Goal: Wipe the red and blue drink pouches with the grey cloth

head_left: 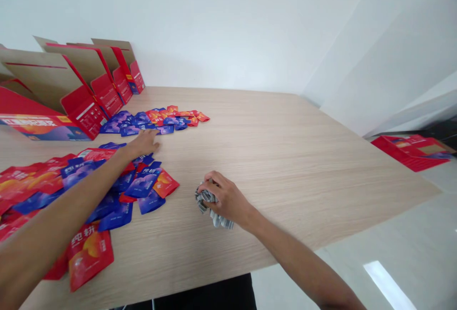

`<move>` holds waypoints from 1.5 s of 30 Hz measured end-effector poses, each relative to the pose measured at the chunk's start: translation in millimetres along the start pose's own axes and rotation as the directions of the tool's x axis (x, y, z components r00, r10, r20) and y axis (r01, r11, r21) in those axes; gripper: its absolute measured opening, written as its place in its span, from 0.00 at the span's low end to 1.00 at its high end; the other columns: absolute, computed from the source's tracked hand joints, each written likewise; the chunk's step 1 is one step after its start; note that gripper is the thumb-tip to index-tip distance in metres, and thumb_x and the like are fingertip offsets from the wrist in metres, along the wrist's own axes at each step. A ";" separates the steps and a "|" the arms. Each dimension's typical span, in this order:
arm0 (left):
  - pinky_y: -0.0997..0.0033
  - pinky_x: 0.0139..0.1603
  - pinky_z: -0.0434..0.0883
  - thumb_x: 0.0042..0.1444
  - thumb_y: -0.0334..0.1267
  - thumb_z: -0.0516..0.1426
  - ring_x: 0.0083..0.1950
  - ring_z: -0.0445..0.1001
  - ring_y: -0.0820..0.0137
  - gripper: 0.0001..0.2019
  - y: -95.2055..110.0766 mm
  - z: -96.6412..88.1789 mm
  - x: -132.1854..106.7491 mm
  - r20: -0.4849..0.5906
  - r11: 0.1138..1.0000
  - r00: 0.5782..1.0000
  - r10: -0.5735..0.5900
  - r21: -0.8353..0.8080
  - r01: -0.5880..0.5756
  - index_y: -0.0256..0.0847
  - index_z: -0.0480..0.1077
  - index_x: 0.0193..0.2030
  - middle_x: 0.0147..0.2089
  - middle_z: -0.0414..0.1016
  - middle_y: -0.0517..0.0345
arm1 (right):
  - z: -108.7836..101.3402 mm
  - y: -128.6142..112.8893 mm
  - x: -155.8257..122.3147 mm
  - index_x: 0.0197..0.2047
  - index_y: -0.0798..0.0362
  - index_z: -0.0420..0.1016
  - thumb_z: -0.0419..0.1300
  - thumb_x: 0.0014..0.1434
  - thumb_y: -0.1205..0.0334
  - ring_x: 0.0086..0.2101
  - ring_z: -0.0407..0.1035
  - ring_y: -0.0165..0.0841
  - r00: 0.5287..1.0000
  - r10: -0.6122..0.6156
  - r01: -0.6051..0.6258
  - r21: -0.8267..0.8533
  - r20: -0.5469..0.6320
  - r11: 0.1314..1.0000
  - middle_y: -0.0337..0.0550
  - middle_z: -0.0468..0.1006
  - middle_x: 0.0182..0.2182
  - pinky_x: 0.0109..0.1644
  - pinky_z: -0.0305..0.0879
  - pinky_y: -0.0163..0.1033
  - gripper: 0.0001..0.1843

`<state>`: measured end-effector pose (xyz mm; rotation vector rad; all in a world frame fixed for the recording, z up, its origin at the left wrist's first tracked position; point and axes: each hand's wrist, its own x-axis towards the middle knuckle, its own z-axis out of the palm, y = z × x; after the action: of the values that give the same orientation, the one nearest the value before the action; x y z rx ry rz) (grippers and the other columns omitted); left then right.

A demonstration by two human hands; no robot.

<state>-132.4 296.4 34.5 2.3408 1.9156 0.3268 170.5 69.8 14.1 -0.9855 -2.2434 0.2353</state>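
Note:
My right hand [224,198] is wrapped round a crumpled grey-and-white striped cloth [221,220] on the table. Part of the cloth hangs out below the palm. Farther off to the left, my left hand [144,142] reaches over the table with its fingers stretched out and apart. Its fingertips are at the near edge of a row of small blue and red pouches [178,118]; whether they touch is hard to make out. Under and beside the left forearm lies a larger heap of blue and red pouches [144,181], partly hidden by the arm.
Several red open-topped cardboard boxes [84,117] stand at the back left against the white wall [228,29]. A pale wooden table [285,167] spreads across the view. Beyond its right edge, another red box [410,150] sits lower down.

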 end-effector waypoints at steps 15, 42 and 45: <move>0.40 0.66 0.60 0.65 0.46 0.50 0.70 0.59 0.33 0.34 47.1 48.2 19.1 0.094 0.997 0.995 0.019 0.074 -0.026 0.22 0.59 0.72 0.69 0.62 0.21 | -2.1 6.3 2.0 0.46 0.49 0.76 0.70 0.59 0.70 0.47 0.72 0.39 0.999 -0.034 0.033 -0.056 -0.017 0.998 0.47 0.74 0.46 0.53 0.75 0.43 0.14; 0.40 0.57 0.67 0.57 0.45 0.57 0.61 0.68 0.33 0.41 179.3 57.4 -169.6 0.030 0.995 0.999 -0.033 -0.090 0.035 0.23 0.53 0.74 0.61 0.68 0.18 | -14.5 13.9 7.3 0.43 0.49 0.78 0.61 0.57 0.75 0.39 0.72 0.35 0.936 0.140 -0.109 0.110 -0.324 0.988 0.45 0.71 0.45 0.50 0.75 0.41 0.14; 0.40 0.62 0.64 0.54 0.44 0.59 0.63 0.67 0.31 0.42 179.3 56.4 -168.0 0.038 0.983 0.997 -0.065 -0.169 0.070 0.22 0.57 0.72 0.60 0.69 0.18 | -14.2 12.5 7.6 0.43 0.49 0.78 0.60 0.57 0.75 0.40 0.72 0.36 0.936 0.132 -0.097 0.122 -0.326 0.988 0.45 0.71 0.45 0.50 0.75 0.41 0.14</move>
<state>20.6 98.9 0.3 2.1549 1.8670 0.4261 183.2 82.6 23.6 -1.0180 -1.8506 0.2161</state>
